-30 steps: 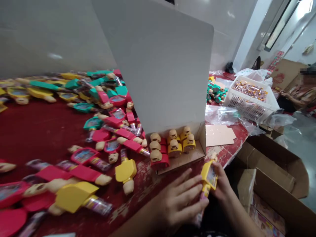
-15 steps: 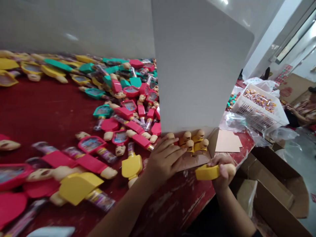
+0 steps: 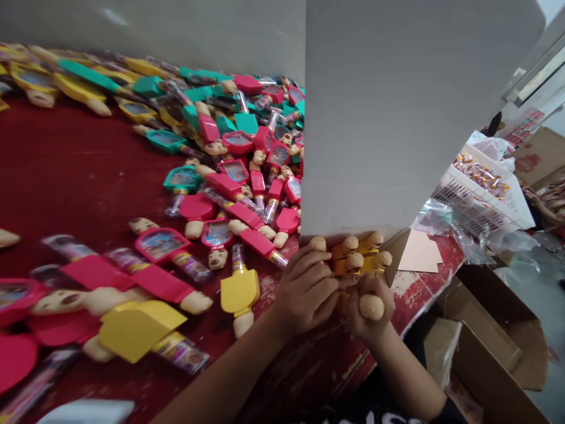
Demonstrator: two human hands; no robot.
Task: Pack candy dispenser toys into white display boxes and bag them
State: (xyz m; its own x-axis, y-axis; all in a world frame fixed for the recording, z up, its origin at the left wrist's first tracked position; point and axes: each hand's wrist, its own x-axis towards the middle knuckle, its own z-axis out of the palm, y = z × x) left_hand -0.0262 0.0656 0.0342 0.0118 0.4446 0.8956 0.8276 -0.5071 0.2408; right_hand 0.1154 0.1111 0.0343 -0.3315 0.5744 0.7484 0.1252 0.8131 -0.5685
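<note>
A cardboard display box with a tall grey back panel stands on the red table. Several yellow toys with beige dog-like heads are upright inside it, heads up. My left hand is closed over the box's front left corner, its fingers beside the leftmost head; its thumb is hidden. My right hand grips another yellow toy at the box's front, its beige head poking out of the fist toward me. Most of that toy's yellow body is hidden by the hand and the box.
Pink, green and yellow toys with clear candy-filled handles lie heaped on the red table to the left. Flat cardboard pieces lie right of the box. Beyond are a white basket of wrapped pieces, plastic bags, an open carton and another person.
My right hand has carried the yellow toy left to the box's front and turned it, head toward me. My left hand stays at the box corner, and the view has shifted.
</note>
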